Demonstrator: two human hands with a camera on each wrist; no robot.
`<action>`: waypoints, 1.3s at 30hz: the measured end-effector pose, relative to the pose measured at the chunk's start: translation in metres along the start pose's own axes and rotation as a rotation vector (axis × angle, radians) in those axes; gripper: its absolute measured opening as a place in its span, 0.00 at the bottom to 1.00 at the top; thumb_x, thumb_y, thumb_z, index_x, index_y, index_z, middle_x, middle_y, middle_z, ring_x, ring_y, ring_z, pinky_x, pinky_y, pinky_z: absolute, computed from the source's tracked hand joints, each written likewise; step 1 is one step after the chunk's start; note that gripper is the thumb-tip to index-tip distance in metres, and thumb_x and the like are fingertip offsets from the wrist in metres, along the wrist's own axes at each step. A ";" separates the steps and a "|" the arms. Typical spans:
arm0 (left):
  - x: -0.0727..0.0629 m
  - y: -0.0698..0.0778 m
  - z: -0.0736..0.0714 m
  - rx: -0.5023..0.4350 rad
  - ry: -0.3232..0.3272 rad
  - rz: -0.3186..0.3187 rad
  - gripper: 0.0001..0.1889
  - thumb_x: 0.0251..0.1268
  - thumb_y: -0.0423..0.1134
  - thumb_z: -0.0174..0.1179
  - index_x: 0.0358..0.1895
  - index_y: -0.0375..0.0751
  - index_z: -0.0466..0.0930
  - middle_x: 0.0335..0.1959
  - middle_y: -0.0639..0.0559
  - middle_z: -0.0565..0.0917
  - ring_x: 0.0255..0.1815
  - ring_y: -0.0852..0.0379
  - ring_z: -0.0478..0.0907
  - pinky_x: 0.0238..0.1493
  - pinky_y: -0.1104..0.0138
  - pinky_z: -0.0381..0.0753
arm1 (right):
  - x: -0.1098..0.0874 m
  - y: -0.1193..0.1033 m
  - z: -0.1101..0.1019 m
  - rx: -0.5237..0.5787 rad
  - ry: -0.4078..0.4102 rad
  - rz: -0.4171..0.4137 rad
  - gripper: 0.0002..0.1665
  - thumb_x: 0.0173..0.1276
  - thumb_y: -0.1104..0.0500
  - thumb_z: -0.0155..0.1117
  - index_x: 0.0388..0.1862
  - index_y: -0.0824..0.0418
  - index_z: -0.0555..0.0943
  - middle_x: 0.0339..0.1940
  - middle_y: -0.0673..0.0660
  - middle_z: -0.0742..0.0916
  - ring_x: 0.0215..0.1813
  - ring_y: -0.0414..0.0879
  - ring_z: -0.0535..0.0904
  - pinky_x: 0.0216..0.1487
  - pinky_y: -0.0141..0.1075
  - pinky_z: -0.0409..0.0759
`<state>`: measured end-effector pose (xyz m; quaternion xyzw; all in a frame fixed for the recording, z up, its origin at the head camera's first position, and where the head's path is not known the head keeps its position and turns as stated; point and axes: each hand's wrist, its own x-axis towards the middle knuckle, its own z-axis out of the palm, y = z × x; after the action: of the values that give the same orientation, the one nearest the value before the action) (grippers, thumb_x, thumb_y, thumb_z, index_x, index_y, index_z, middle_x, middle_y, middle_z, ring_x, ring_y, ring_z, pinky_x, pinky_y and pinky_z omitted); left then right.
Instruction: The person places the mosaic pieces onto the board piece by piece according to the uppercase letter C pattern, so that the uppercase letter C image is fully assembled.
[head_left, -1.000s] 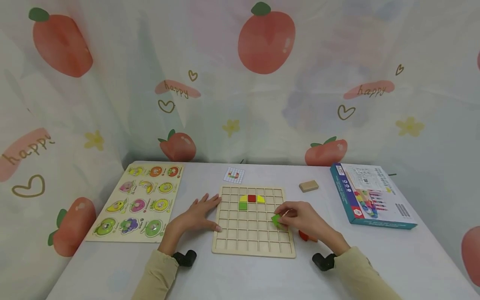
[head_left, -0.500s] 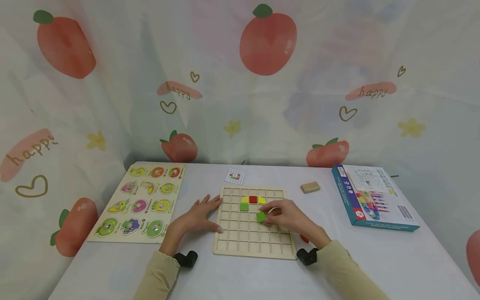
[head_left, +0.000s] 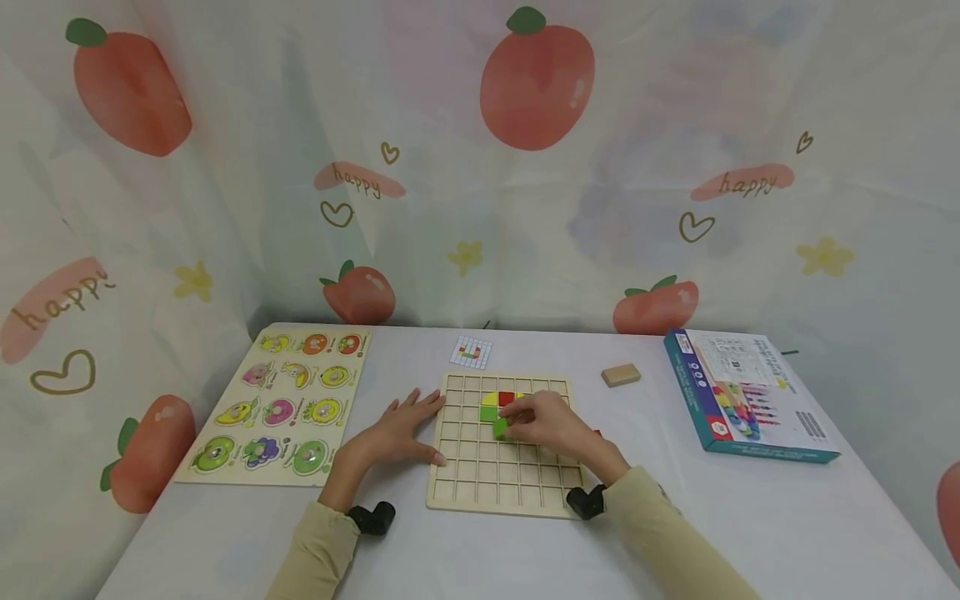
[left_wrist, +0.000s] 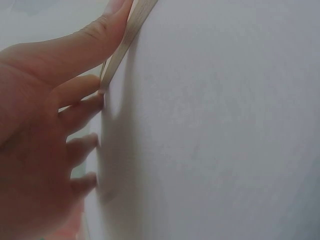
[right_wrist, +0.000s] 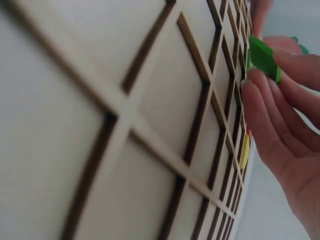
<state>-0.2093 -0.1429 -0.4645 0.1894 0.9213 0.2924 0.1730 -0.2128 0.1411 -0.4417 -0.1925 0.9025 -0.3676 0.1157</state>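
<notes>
Hands, two, bare; clock read from the head view, 12 at the far side.

Left hand [head_left: 395, 433]: fingers spread, at 9 o'clock of the wooden grid board [head_left: 465, 507], thumb and fingers at its left edge.

Right hand [head_left: 547, 421]: over the board, thumb and fingers pinching one held green tile [head_left: 501, 429]; tile tilted in the right wrist view, contact with the grid not determinable.

Governing relation: held green tile at 9 o'clock of the right hand's knuckles and about 5 o'clock of the seated green tile [head_left: 488, 413], just beside it as seen. Face roughly square, no long axis legible. Right hand nearer; left hand well apart from the tile.

Also on the grid: left yellow tile [head_left: 489, 398], at 12 o'clock of the seated green tile; red tile [head_left: 506, 398], at the yellow's 3 o'clock; right yellow tile [head_left: 520, 397], next along, partly covered by the right hand.

On the bench [head_left: 420, 575], around the board: pattern card [head_left: 471, 352], 11 o'clock; wooden block [head_left: 621, 375], 2 o'clock; teal-sided box [head_left: 772, 400], toward 3 o'clock; fruit puzzle board [head_left: 255, 479], 9 o'clock, past the left hand.
</notes>
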 end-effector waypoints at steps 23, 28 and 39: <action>0.002 0.004 -0.002 -0.004 -0.015 0.021 0.53 0.55 0.50 0.77 0.81 0.42 0.58 0.84 0.46 0.56 0.86 0.38 0.39 0.85 0.43 0.36 | 0.011 -0.012 0.013 -0.065 -0.016 -0.002 0.14 0.60 0.65 0.78 0.46 0.66 0.89 0.31 0.50 0.88 0.34 0.39 0.79 0.37 0.30 0.81; 0.005 -0.004 0.001 -0.006 -0.010 0.025 0.53 0.54 0.51 0.78 0.81 0.43 0.59 0.84 0.47 0.56 0.86 0.38 0.39 0.85 0.43 0.36 | 0.010 -0.011 0.013 -0.055 -0.029 0.014 0.14 0.61 0.66 0.77 0.46 0.65 0.89 0.33 0.50 0.88 0.35 0.39 0.80 0.39 0.30 0.82; 0.005 -0.009 0.005 0.002 0.004 0.008 0.54 0.53 0.50 0.78 0.82 0.44 0.58 0.85 0.49 0.55 0.87 0.40 0.39 0.85 0.44 0.36 | -0.005 0.003 -0.004 -0.089 -0.028 -0.076 0.10 0.67 0.63 0.72 0.47 0.62 0.89 0.35 0.47 0.88 0.38 0.39 0.79 0.42 0.30 0.80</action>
<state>-0.2138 -0.1451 -0.4744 0.1925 0.9211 0.2927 0.1696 -0.2102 0.1476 -0.4407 -0.2366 0.9083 -0.3284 0.1055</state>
